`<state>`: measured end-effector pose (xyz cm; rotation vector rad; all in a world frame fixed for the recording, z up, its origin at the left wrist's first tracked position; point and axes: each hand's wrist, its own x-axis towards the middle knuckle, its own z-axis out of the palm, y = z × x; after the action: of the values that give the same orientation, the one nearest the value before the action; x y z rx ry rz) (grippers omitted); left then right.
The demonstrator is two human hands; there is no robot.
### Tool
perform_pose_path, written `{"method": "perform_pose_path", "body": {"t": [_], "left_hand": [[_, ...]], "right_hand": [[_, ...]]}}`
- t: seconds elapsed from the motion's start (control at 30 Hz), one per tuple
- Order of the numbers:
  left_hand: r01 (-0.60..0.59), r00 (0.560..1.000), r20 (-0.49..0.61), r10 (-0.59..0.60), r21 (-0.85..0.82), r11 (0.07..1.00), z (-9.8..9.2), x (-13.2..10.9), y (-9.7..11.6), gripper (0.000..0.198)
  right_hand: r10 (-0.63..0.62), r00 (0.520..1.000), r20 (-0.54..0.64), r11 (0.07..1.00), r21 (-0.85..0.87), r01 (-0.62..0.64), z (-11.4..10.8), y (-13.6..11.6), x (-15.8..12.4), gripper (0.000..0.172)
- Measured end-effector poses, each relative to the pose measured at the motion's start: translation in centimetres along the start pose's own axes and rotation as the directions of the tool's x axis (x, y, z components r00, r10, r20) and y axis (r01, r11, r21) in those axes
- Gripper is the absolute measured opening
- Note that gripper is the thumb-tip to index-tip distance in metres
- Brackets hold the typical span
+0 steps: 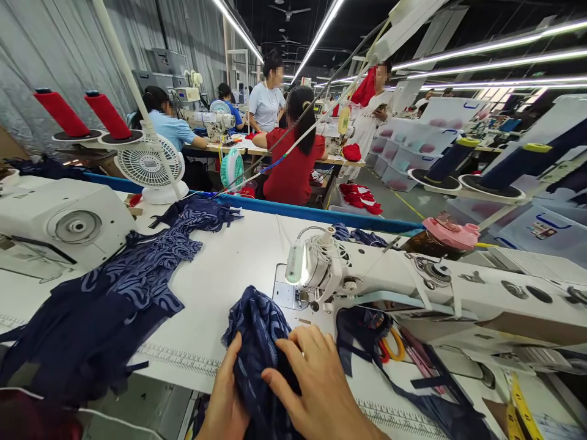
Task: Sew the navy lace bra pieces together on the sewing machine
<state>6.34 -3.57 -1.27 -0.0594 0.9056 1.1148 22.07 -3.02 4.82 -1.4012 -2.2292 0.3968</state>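
A bunched navy garment (254, 324) with a lighter blue swirl pattern is in front of the sewing machine. My left hand (228, 391) grips its left side, thumb up along the fold. From the right, my right hand (318, 379) lies over the cloth, thumb and fingers curled onto the fabric; what is under the palm is hidden. The garment is just in front of the lit needle area of the white sewing machine (380, 272), apart from the needle plate (285, 296).
Matching navy pieces (132, 281) are heaped at the left. Dark straps and scissors with orange handles (395, 345) lie beneath the machine arm. A yellow tape measure (520, 406) hangs at the right. Beyond the table, a person in red (288, 162) sits near a green fan (232, 170).
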Motion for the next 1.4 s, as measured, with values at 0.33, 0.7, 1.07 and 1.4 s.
{"method": "perform_pose_path", "body": {"t": [0.33,0.7,1.07,1.4], "left_hand": [[0.062,0.988,-0.145,-0.062,0.000,0.998,-0.1,0.5,-0.2,0.014],[0.137,0.989,-0.036,-0.144,-0.143,0.980,0.4,-0.1,1.2,0.048],[0.044,0.995,-0.080,-0.057,-0.164,0.985,1.7,-0.3,4.0,0.048],[-0.171,0.985,0.011,0.172,-0.066,0.983,7.7,8.8,12.0,0.036]], "right_hand": [[-0.375,0.919,0.120,0.926,0.092,0.366,2.6,-0.8,1.1,0.027],[0.170,0.976,0.134,0.862,0.460,-0.213,2.2,3.2,2.1,0.059],[0.230,0.900,0.371,0.112,0.908,-0.403,2.7,3.6,2.1,0.065],[0.362,0.924,0.119,0.656,0.672,-0.344,4.5,7.3,0.0,0.038]]}}
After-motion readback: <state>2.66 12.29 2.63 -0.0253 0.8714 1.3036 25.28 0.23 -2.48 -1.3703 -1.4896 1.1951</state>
